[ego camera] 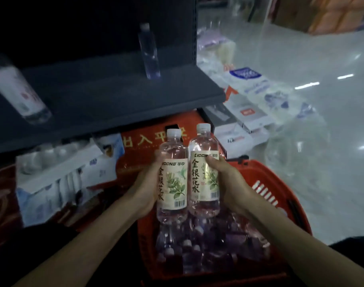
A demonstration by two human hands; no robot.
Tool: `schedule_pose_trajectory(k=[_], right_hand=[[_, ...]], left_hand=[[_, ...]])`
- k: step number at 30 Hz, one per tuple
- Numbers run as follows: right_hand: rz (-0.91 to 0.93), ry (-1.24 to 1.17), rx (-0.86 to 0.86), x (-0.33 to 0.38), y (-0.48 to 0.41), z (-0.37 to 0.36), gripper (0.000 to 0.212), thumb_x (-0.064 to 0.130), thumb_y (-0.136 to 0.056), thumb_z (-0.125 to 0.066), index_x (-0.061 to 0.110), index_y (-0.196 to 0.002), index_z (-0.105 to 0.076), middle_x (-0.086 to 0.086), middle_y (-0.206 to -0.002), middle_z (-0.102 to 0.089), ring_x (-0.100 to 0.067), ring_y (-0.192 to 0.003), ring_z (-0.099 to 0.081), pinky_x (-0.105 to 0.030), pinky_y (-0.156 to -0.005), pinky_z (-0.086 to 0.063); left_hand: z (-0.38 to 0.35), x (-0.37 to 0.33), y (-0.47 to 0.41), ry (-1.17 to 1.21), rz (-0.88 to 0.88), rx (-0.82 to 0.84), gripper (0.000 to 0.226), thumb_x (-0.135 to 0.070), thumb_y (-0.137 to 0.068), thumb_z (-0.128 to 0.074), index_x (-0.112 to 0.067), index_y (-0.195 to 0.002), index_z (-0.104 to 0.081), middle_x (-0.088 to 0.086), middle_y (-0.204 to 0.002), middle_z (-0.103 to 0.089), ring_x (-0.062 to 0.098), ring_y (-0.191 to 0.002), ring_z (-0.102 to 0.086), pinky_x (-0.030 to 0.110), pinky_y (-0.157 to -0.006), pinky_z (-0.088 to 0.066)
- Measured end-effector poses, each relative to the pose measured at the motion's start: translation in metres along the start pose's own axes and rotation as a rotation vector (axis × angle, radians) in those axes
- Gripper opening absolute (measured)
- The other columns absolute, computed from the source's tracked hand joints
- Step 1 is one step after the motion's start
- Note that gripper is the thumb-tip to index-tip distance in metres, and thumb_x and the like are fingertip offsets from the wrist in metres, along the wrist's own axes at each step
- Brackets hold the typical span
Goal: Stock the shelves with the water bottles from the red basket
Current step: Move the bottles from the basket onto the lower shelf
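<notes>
Over the red basket [280,183], the left grip [144,189] curls round the left bottle [172,179] and the right grip [228,183] round the right bottle [203,175] at their labels; full, probably heavy and slick, mid-body suits.

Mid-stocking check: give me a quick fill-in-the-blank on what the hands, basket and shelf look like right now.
The left hand and right hand each grip ___ bottle.
The left bottle and right bottle both have ___ caps.
More bottles lie in the ___ basket.
On the shelf stand ___ bottles: a labelled one and a clear one.
Missing: one; white; red; two.
</notes>
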State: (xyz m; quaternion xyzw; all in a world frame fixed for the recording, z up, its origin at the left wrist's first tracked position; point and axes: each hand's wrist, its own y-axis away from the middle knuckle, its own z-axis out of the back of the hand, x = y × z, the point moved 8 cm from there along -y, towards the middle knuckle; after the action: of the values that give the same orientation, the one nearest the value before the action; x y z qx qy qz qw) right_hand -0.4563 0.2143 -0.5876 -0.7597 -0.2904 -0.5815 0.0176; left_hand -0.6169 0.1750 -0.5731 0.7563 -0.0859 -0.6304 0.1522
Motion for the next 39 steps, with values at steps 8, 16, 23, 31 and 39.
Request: schedule_pose_trajectory(k=[8,16,23,31,39], right_hand=[[0.347,0.078,0.101,0.175,-0.005,-0.071,0.082,0.018,-0.055,-0.073,0.012,-0.132,-0.045,-0.025,-0.122,-0.064,-0.043,-0.111,-0.063,-0.066,-0.096,-0.047],[0.651,0.141,0.146,0.335,-0.006,-0.156,0.057,0.011,-0.064,-0.063,0.018,-0.120,-0.053,-0.019,-0.108,-0.071,-0.036,-0.098,-0.070,-0.052,-0.085,-0.057],[0.848,0.146,0.132,0.421,-0.020,-0.219,0.043,0.006,-0.070,-0.070,0.013,-0.112,-0.062,-0.017,-0.099,-0.075,-0.038,-0.095,-0.072,-0.059,-0.085,-0.057],[0.935,0.177,0.102,0.471,-0.066,-0.285,0.066,0.010,-0.078,-0.075,0.021,-0.134,-0.042,-0.012,-0.109,-0.072,-0.031,-0.095,-0.073,-0.053,-0.087,-0.058],[1.019,0.327,0.090,0.473,-0.112,-0.309,0.034,0.030,-0.088,-0.068,0.040,-0.117,-0.053,0.010,-0.120,-0.067,-0.015,-0.111,-0.067,-0.047,-0.098,-0.054]], left_hand=[[-0.007,-0.192,0.037,-0.057,-0.379,0.146,0.051,-0.022,-0.081,-0.069,-0.029,-0.129,-0.053,0.002,-0.117,-0.071,0.022,-0.106,-0.069,0.040,-0.083,-0.052],[0.011,-0.364,0.064,-0.101,-0.749,0.202,0.048,-0.019,-0.082,-0.058,-0.022,-0.130,-0.055,0.008,-0.125,-0.067,0.026,-0.116,-0.063,0.044,-0.092,-0.052],[0.048,-0.463,0.059,-0.046,-0.899,0.104,0.043,-0.016,-0.086,-0.063,-0.009,-0.128,-0.057,0.019,-0.120,-0.067,0.031,-0.108,-0.065,0.041,-0.087,-0.057],[0.100,-0.539,0.051,-0.052,-1.067,-0.046,0.042,-0.017,-0.079,-0.058,-0.004,-0.120,-0.058,0.013,-0.103,-0.072,0.023,-0.092,-0.070,0.032,-0.071,-0.059],[0.136,-0.555,0.024,-0.083,-1.113,-0.154,0.028,-0.016,-0.087,-0.058,-0.012,-0.114,-0.060,0.005,-0.098,-0.075,0.021,-0.093,-0.071,0.032,-0.072,-0.057]])
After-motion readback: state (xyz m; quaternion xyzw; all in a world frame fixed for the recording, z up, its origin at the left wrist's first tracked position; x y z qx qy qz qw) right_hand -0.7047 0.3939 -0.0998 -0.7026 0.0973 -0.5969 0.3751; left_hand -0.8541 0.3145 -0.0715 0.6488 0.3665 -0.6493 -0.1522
